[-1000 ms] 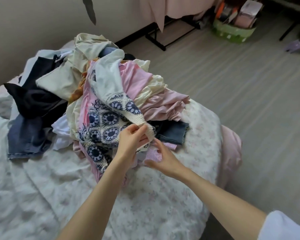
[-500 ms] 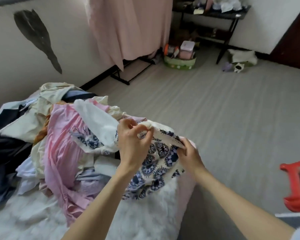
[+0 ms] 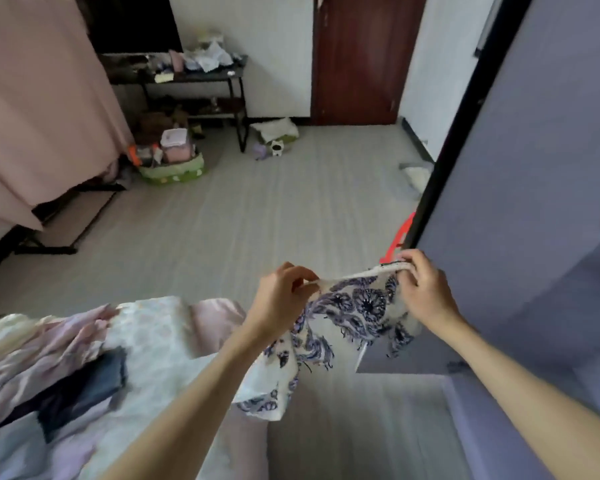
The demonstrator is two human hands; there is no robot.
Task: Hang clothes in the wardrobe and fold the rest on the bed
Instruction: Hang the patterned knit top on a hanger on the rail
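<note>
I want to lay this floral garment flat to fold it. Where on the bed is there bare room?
The free patch is the floral bedspread between the clothes pile and the bed's near corner, just left of the left hand. Further left is crowded with heaped clothes. Both hands hold the garment beyond the bed's edge.

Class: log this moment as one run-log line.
left hand: grips white blue-floral patterned garment | right hand: grips it | garment: lifted beside bed

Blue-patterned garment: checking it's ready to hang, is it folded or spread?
Spread: both hands hold the blue-patterned garment's top edge apart; the rest hangs.
</note>
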